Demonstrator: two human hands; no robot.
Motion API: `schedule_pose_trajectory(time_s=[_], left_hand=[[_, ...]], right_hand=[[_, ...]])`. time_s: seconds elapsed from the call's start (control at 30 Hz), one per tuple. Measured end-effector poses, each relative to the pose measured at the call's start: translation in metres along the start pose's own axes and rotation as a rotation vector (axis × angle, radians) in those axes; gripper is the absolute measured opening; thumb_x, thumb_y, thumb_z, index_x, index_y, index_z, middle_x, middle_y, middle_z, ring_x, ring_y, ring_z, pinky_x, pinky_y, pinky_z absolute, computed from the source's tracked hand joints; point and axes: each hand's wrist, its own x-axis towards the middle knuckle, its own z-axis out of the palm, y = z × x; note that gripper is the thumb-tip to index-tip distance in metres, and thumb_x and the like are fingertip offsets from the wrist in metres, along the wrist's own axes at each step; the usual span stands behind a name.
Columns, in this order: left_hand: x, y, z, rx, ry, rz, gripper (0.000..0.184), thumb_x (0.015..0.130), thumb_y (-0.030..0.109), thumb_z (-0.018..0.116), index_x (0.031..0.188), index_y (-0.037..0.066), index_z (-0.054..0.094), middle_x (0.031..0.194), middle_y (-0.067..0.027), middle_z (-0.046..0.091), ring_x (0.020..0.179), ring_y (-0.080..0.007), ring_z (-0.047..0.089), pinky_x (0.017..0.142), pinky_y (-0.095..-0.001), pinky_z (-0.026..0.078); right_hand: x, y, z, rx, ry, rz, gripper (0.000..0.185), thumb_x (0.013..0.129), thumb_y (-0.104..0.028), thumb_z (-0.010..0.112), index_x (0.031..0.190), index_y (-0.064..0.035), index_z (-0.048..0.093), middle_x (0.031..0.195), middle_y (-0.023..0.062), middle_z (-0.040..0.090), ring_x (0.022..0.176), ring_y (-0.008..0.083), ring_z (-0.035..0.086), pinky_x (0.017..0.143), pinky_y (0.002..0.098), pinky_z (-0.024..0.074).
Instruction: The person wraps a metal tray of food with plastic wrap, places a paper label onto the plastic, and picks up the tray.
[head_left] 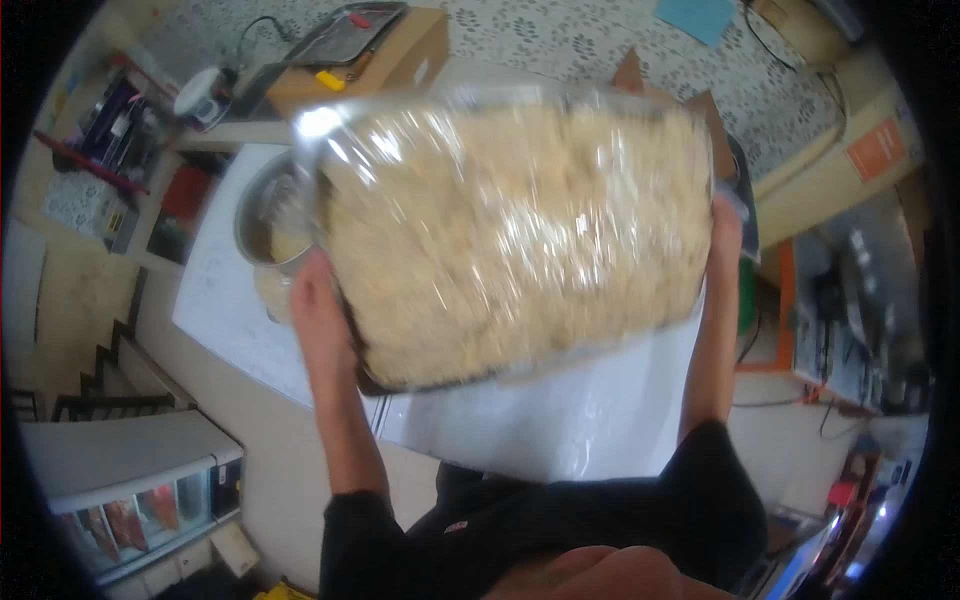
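A large rectangular tray of pale, lumpy food under shiny clear plastic wrap is held up above the white table, slightly tilted. My left hand grips its left edge, with the fingers partly hidden at the rim. On the right edge my right hand holds the tray, its fingers mostly hidden behind the side. Beside my left hand, a round metal pot with some pale food and plastic inside rests at the table's left side.
A cardboard box with a dark tray on it stands behind the table. A white tub is at the upper left. At the lower left is a lit display case. Metal equipment stands to the right.
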Motion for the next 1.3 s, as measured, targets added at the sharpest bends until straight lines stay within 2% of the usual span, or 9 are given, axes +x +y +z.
schedule_pose_trajectory(time_s=[0.2, 0.3, 0.5, 0.53, 0.6, 0.87, 1.1, 1.2, 1.3], left_hand=[[-0.001, 0.105, 0.002, -0.182, -0.061, 0.304, 0.041, 0.105, 0.032, 0.046, 0.121, -0.005, 0.056, 0.113, -0.0123, 0.065, 0.1, -0.0184, 0.064, 0.087, -0.0303, 0.05], [-0.038, 0.104, -0.018, -0.19, -0.022, 0.296, 0.04, 0.105, 0.031, 0.046, 0.12, -0.004, 0.057, 0.113, -0.0116, 0.065, 0.098, -0.0182, 0.064, 0.087, -0.031, 0.051], [-0.157, -0.025, -0.08, -0.108, 0.152, -0.116, 0.036, 0.104, 0.029, 0.046, 0.101, -0.003, 0.062, 0.094, -0.0052, 0.064, 0.083, -0.0118, 0.058, 0.073, -0.0269, 0.047], [-0.176, -0.061, -0.096, -0.142, 0.154, -0.226, 0.037, 0.104, 0.03, 0.046, 0.096, -0.001, 0.063, 0.087, -0.0027, 0.062, 0.077, -0.01, 0.056, 0.068, -0.0262, 0.045], [-0.209, -0.119, -0.12, -0.071, 0.164, -0.36, 0.043, 0.102, 0.034, 0.045, 0.112, -0.004, 0.061, 0.109, -0.0105, 0.065, 0.098, -0.0171, 0.061, 0.087, -0.0333, 0.048], [-0.269, -0.217, -0.17, 0.357, 0.133, -0.541, 0.042, 0.103, 0.037, 0.047, 0.101, -0.002, 0.063, 0.093, -0.0061, 0.064, 0.079, -0.0153, 0.06, 0.074, -0.0294, 0.049], [-0.239, -0.22, -0.149, 0.348, 0.005, -0.48, 0.035, 0.101, 0.03, 0.053, 0.091, -0.003, 0.062, 0.08, -0.0024, 0.057, 0.075, -0.0127, 0.053, 0.07, -0.0279, 0.045], [-0.229, -0.221, -0.117, 0.794, 0.043, 0.01, 0.031, 0.096, 0.023, 0.058, 0.111, -0.005, 0.059, 0.1, -0.0098, 0.059, 0.094, -0.0201, 0.057, 0.087, -0.0324, 0.046], [-0.2, -0.173, -0.019, 0.645, -0.073, 0.172, 0.036, 0.092, 0.02, 0.061, 0.121, -0.001, 0.057, 0.115, -0.0156, 0.057, 0.109, -0.0276, 0.057, 0.095, -0.0377, 0.045]], right_hand=[[0.046, -0.143, -0.022, 0.599, 0.014, 0.017, 0.032, 0.103, -0.024, 0.047, 0.117, 0.0011, 0.06, 0.109, 0.0079, 0.066, 0.094, 0.015, 0.063, 0.083, 0.0307, 0.051], [0.017, -0.128, -0.032, 0.643, -0.015, 0.022, 0.033, 0.1, -0.027, 0.051, 0.11, 0.0032, 0.062, 0.103, 0.0084, 0.066, 0.094, 0.016, 0.063, 0.083, 0.0321, 0.0505], [-0.151, -0.002, -0.048, 0.085, -0.035, 0.105, 0.025, 0.097, -0.021, 0.053, 0.089, -0.0001, 0.065, 0.083, 0.0007, 0.061, 0.078, 0.011, 0.052, 0.072, 0.0293, 0.0442], [-0.185, 0.031, -0.045, 0.167, 0.037, 0.171, 0.025, 0.097, -0.02, 0.055, 0.081, -0.0014, 0.061, 0.076, -0.0018, 0.054, 0.073, 0.009, 0.047, 0.066, 0.0275, 0.0398], [-0.245, 0.069, -0.053, 0.207, -0.031, 0.307, 0.03, 0.098, -0.022, 0.055, 0.076, -0.0025, 0.056, 0.072, -0.0047, 0.048, 0.07, 0.0072, 0.042, 0.061, 0.0257, 0.0347], [-0.377, 0.117, -0.094, 0.07, 0.005, 0.626, 0.033, 0.102, -0.024, 0.052, 0.075, -0.0034, 0.054, 0.071, -0.006, 0.045, 0.067, 0.0065, 0.037, 0.06, 0.0245, 0.0314], [-0.391, 0.143, -0.105, 0.124, 0.014, 0.66, 0.031, 0.101, -0.024, 0.051, 0.086, 0.0022, 0.059, 0.079, -0.0013, 0.055, 0.076, 0.0085, 0.046, 0.07, 0.0249, 0.0405], [-0.384, 0.161, -0.111, -0.017, -0.043, 0.639, 0.035, 0.101, -0.028, 0.052, 0.098, 0.0045, 0.064, 0.088, 0.0028, 0.061, 0.084, 0.0119, 0.052, 0.077, 0.028, 0.0447], [-0.328, 0.158, -0.106, -0.117, -0.052, 0.576, 0.038, 0.101, -0.033, 0.053, 0.111, 0.0023, 0.064, 0.098, 0.0063, 0.066, 0.092, 0.0165, 0.058, 0.083, 0.0311, 0.0467]])
